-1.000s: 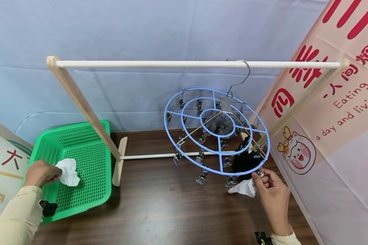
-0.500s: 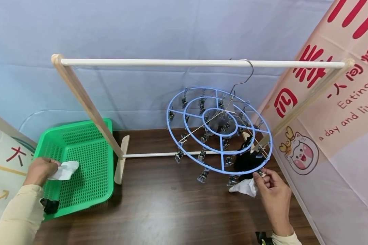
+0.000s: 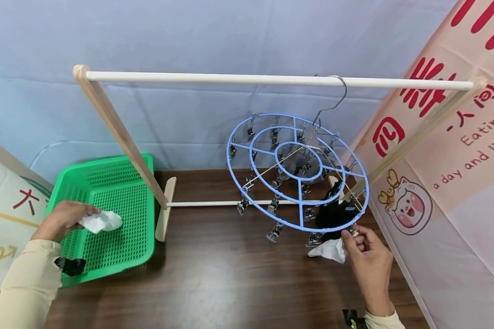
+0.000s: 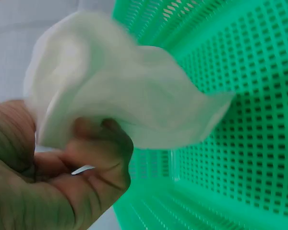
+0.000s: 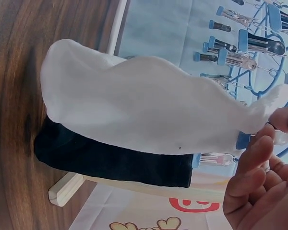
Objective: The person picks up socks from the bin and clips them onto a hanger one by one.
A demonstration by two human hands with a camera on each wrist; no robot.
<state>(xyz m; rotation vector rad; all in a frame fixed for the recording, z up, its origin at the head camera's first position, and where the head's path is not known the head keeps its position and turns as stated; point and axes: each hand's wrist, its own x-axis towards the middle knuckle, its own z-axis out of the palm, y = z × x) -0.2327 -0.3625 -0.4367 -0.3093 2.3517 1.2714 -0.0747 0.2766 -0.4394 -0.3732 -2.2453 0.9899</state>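
My left hand (image 3: 66,219) grips a crumpled white sock (image 3: 102,221) over the green basket; in the left wrist view that sock (image 4: 129,96) is blurred, its loose end pointing at the basket's holes. At the near right rim of a round blue clip hanger (image 3: 300,201), my right hand (image 3: 368,260) pinches a clip at the top of a second white sock (image 3: 331,250). In the right wrist view this sock (image 5: 134,105) hangs full length, with a blue clip tip (image 5: 243,140) beside the fingers. A black sock (image 5: 115,153) hangs behind it.
The hanger's metal hook (image 3: 333,103) sits over the white rail (image 3: 210,78) of a wooden-sided rack. A green basket (image 3: 148,246) stands at the left on the brown wooden surface (image 3: 214,274). Several metal clips dangle from the rings. A printed cloth (image 3: 469,192) lines the right side.
My left hand has moved slightly up and right, and the white sock in it has swung and changed shape. The right hand stays at the rim. The view has shifted a little.
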